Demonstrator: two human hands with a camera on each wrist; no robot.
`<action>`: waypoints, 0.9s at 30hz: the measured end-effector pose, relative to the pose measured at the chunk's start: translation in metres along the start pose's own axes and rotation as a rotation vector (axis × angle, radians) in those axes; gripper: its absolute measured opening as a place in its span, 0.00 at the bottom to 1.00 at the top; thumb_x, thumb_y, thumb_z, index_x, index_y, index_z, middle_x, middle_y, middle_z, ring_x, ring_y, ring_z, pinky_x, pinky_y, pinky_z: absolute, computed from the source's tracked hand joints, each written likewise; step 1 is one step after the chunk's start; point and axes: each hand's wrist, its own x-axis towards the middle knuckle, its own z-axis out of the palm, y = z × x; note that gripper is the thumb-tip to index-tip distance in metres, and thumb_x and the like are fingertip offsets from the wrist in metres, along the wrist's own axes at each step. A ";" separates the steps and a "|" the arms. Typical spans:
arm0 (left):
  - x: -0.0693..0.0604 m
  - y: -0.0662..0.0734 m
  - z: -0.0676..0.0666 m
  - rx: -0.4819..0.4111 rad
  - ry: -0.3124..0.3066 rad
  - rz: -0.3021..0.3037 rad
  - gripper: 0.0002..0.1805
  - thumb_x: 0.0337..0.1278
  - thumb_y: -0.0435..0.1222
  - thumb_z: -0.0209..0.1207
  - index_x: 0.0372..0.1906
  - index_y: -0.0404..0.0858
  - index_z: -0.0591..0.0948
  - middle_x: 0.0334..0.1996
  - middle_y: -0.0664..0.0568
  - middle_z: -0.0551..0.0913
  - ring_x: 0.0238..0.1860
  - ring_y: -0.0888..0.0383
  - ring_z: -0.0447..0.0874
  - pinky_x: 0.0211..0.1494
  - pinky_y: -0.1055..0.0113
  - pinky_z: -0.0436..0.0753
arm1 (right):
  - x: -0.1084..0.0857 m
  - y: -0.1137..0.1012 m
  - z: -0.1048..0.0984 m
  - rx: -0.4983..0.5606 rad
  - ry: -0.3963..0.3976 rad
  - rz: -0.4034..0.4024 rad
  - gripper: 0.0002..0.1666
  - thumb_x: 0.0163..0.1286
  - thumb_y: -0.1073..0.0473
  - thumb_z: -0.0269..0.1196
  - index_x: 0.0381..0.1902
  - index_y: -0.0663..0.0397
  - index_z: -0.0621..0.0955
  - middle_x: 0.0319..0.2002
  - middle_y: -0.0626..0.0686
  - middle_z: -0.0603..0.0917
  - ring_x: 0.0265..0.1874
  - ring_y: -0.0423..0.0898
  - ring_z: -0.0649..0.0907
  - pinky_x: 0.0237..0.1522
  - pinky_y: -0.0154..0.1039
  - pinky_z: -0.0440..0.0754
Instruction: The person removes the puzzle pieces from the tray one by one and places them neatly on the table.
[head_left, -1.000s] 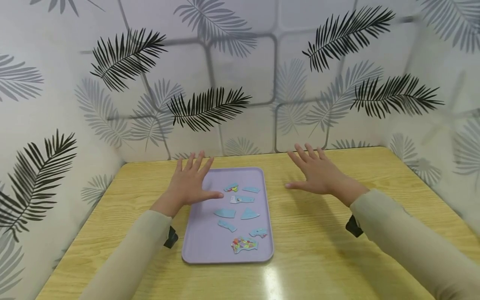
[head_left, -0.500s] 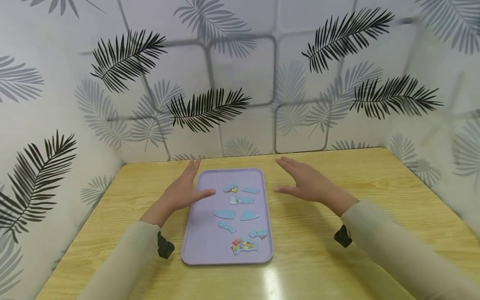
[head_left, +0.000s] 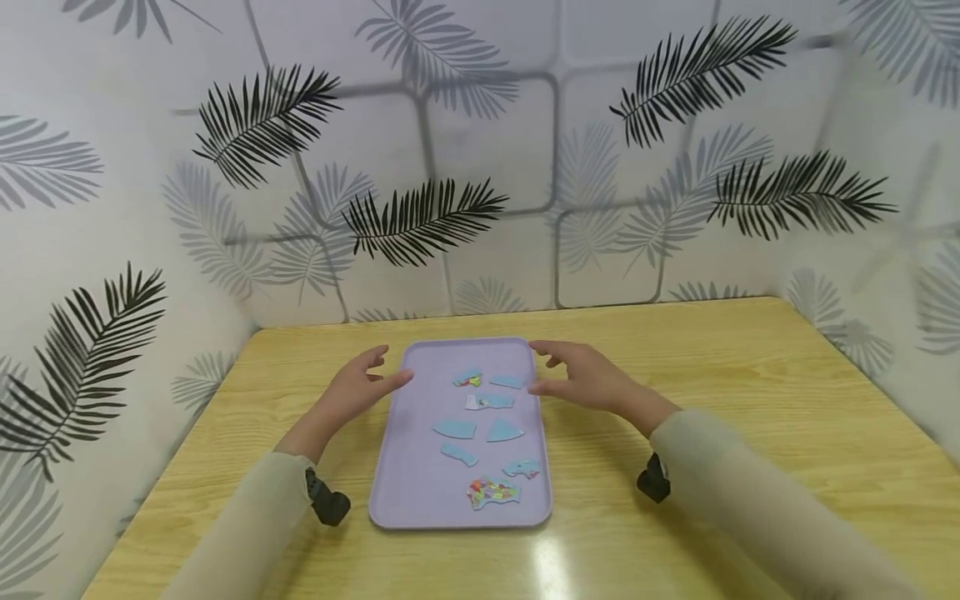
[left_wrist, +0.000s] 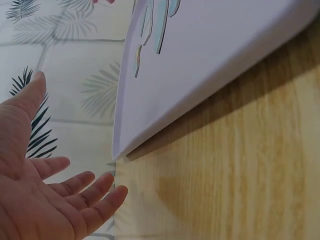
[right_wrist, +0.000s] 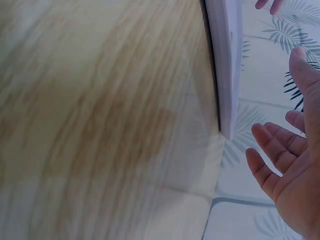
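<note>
A pale purple tray (head_left: 412, 492) lies on the wooden table, with several flat light-blue puzzle pieces on it. One puzzle piece near the front (head_left: 493, 492) carries a multicoloured pattern; two plain curved ones, a left piece (head_left: 455, 429) and a right piece (head_left: 504, 431), lie mid-tray. My left hand (head_left: 356, 392) hovers by the tray's left edge, fingers loosely bent and holding nothing. Above the right edge is my right hand (head_left: 588, 377), also holding nothing, its fingers relaxed. Both wrist views show the left palm (left_wrist: 45, 200) and the right palm (right_wrist: 300, 185) apart from the tray.
The yellow wood-grain table (head_left: 675, 367) extends to both sides of the tray. Behind it stands a pale wall (head_left: 495, 142) printed with black and grey leaves. A small black device sits on each wrist, the left device (head_left: 327, 500) and the right device (head_left: 654, 481).
Both hands have come lower and the right hand has moved left, closer to the tray. Their spread fingers have drawn together and bent loosely. The puzzle pieces stay in place on the tray.
</note>
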 end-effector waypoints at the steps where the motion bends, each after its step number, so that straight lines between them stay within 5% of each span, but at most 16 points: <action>1: 0.000 0.000 0.001 -0.007 -0.001 -0.018 0.52 0.57 0.60 0.61 0.76 0.35 0.54 0.71 0.35 0.58 0.66 0.37 0.64 0.62 0.45 0.72 | 0.001 0.001 0.002 0.022 -0.004 0.007 0.44 0.63 0.42 0.68 0.69 0.59 0.69 0.62 0.59 0.75 0.48 0.51 0.80 0.45 0.46 0.80; 8: 0.004 -0.003 0.006 -0.131 -0.020 -0.147 0.48 0.59 0.53 0.64 0.75 0.33 0.56 0.65 0.33 0.66 0.55 0.41 0.76 0.52 0.54 0.81 | 0.010 0.008 0.015 0.122 0.003 0.083 0.38 0.60 0.49 0.72 0.64 0.61 0.75 0.52 0.59 0.81 0.30 0.46 0.78 0.30 0.38 0.78; 12: 0.007 -0.008 0.008 -0.164 -0.021 -0.186 0.47 0.58 0.51 0.65 0.74 0.32 0.58 0.60 0.34 0.72 0.46 0.47 0.80 0.44 0.59 0.84 | 0.017 0.013 0.024 0.157 0.008 0.107 0.36 0.59 0.50 0.73 0.61 0.61 0.77 0.48 0.56 0.81 0.29 0.45 0.77 0.31 0.37 0.77; 27: 0.010 -0.019 0.017 -0.215 0.015 -0.240 0.33 0.58 0.40 0.67 0.64 0.30 0.72 0.48 0.38 0.79 0.39 0.51 0.83 0.38 0.63 0.85 | 0.034 0.012 0.033 0.135 -0.015 0.153 0.30 0.59 0.57 0.73 0.58 0.62 0.79 0.45 0.53 0.81 0.33 0.46 0.75 0.36 0.37 0.76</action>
